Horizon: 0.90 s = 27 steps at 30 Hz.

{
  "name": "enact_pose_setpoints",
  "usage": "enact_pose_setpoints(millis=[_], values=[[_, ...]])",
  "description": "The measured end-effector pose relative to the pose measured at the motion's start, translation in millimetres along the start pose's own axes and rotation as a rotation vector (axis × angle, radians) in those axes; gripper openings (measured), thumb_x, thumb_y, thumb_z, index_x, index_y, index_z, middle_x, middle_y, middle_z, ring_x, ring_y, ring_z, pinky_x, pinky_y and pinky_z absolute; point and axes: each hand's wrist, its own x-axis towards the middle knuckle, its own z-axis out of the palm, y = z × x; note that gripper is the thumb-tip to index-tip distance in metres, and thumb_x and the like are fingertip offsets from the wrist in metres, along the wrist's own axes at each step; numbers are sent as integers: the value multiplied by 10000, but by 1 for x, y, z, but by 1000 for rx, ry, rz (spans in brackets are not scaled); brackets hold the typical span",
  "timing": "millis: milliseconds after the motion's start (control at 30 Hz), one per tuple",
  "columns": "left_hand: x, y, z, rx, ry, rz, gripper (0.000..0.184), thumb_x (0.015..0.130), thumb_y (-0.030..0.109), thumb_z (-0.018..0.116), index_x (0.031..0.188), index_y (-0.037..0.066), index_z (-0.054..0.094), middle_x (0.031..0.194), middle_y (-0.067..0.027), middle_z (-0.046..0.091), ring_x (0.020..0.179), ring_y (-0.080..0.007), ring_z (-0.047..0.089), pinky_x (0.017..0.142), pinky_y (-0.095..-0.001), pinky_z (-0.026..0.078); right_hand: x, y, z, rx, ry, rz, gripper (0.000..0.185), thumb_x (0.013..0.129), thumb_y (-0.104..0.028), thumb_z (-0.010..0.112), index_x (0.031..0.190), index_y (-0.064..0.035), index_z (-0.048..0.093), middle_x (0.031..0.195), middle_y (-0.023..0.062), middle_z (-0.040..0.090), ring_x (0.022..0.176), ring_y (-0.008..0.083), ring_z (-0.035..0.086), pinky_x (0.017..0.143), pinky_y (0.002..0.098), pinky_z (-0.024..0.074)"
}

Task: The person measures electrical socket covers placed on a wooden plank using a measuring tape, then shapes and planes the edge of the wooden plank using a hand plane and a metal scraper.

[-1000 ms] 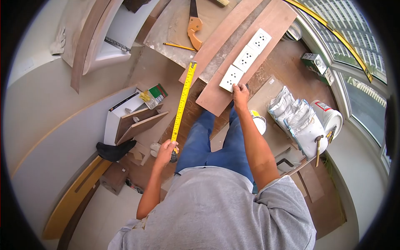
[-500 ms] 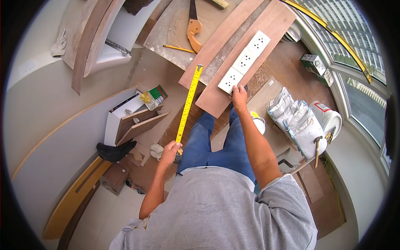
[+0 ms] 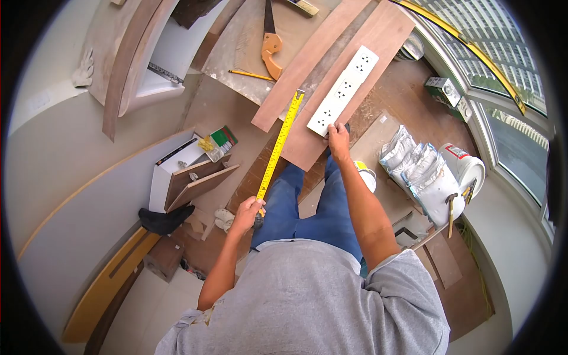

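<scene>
My left hand (image 3: pixel 248 213) is closed around a tape measure, with its yellow blade (image 3: pixel 278 148) extended up toward the boards. The blade's hooked end is over the gap beside the wider wooden board (image 3: pixel 303 148). On that board, a row of white power sockets (image 3: pixel 343 90) lies lengthwise, end to end. My right hand (image 3: pixel 338 141) grips the near end of the row between thumb and fingers; some fingertips are hidden. A narrower wooden strip (image 3: pixel 313 64) lies parallel to the board, to its left.
A handsaw (image 3: pixel 271 47) and a pencil (image 3: pixel 251 74) lie on the worktable (image 3: pixel 236 56). To the right are a plastic-wrapped bag (image 3: pixel 423 177), a white bucket (image 3: pixel 467 168) and a hammer (image 3: pixel 451 207). A cabinet with drawers (image 3: pixel 189 177) stands at left. A yellow spirit level (image 3: pixel 467 41) leans by the window.
The tape blade's end has swung right, closer to the wider board. The sockets, slightly staggered before, now form a straight row. My left hand has shifted slightly right and up.
</scene>
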Motion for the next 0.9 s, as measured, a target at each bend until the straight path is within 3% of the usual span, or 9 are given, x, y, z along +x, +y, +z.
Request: enact_pose_setpoints(millis=[67, 133, 300, 367, 500, 567, 633, 833, 900], values=[[9, 0, 4, 9, -20, 0, 278, 1036, 278, 550, 1002, 20, 648, 793, -52, 660, 723, -113, 617, 689, -272, 495, -2, -7, -3, 23, -23, 9, 263, 1013, -237, 541, 987, 19, 595, 805, 88, 625, 646, 146, 594, 554, 296, 508], [19, 1, 10, 115, -56, 31, 290, 1033, 289, 544, 989, 24, 654, 789, -55, 658, 720, -116, 615, 687, -278, 491, -7, -9, -9, 264, -23, 100, 286, 1034, -253, 521, 1019, 24, 590, 786, 61, 592, 620, 119, 561, 534, 273, 476], [68, 25, 42, 251, -127, 129, 337, 1018, 330, 543, 973, 16, 658, 778, -58, 648, 705, -122, 605, 668, -290, 477, -24, -19, -27, 71, 112, -15, 343, 1054, -316, 513, 1079, 13, 608, 774, 29, 574, 616, 96, 535, 542, 245, 441], [89, 45, 62, 301, -149, 158, 353, 1011, 341, 544, 968, 10, 657, 773, -60, 645, 699, -126, 602, 660, -294, 471, -32, -30, -29, 280, -129, 14, 357, 1079, -361, 483, 985, -42, 612, 790, 3, 572, 586, 65, 461, 518, 222, 387], [122, 75, 99, 249, -152, 173, 351, 998, 339, 555, 951, 7, 658, 751, -51, 614, 674, -127, 563, 643, -304, 457, -15, -39, -27, 114, -136, -171, 378, 1083, -364, 478, 966, -41, 637, 730, -14, 544, 551, 52, 412, 507, 217, 349], [132, 87, 109, 210, -163, 139, 350, 995, 340, 558, 949, 9, 660, 747, -47, 605, 671, -126, 549, 638, -309, 452, 1, -66, -32, 270, -143, -129, 330, 1055, -322, 537, 971, -26, 654, 712, -5, 561, 561, 64, 453, 506, 226, 367], [136, 99, 118, 270, -152, 147, 354, 993, 354, 564, 945, 18, 662, 743, -39, 591, 676, -117, 529, 626, -311, 440, 28, -94, -40, -107, 89, -336, 308, 987, -256, 602, 888, 28, 670, 689, 51, 619, 581, 121, 560, 546, 294, 454], [161, 109, 127, 309, -68, 138, 364, 966, 352, 573, 938, 5, 676, 776, -85, 624, 731, -177, 578, 690, -354, 463, 125, -176, -67, -84, 111, -344, 255, 905, -166, 671, 982, 76, 698, 690, 87, 649, 602, 152, 604, 570, 307, 487], [176, 113, 133, 293, -72, 146, 353, 977, 354, 572, 933, 18, 671, 765, -61, 603, 722, -149, 558, 678, -332, 454, 147, -184, -69, -108, 85, -343, 272, 888, -165, 692, 1010, 78, 701, 695, 101, 660, 612, 171, 621, 588, 319, 502]])
